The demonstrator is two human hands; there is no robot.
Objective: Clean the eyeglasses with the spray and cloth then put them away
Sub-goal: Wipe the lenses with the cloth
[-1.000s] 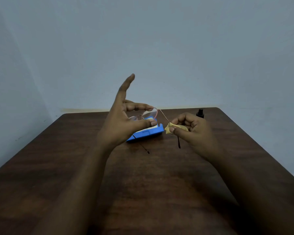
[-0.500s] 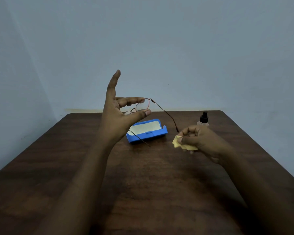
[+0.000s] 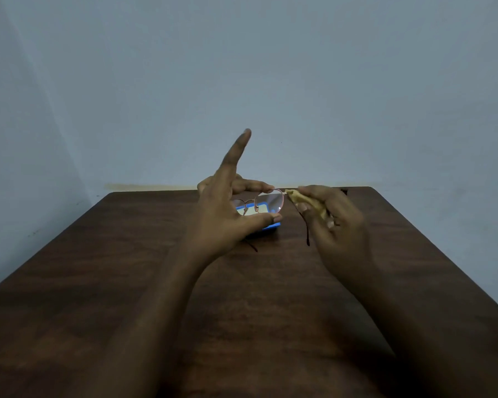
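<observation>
My left hand holds the thin-framed eyeglasses above the table, pinching one lens rim between thumb and a finger, with the index finger sticking straight up. Both dark temple arms hang down. My right hand grips the crumpled yellow cloth and brings it against the hinge end of the frame on the right. The open blue glasses case lies on the table behind my left hand, mostly hidden by it. The spray bottle shows only as a dark tip behind my right hand.
The dark wooden table reaches to a pale wall at the back; its far edge runs just behind the hands. Its left and right edges slope outward toward me.
My right hand rose from the table with the cloth and came up to the right end of the frame. My left hand lowered and shifted right with the glasses.
</observation>
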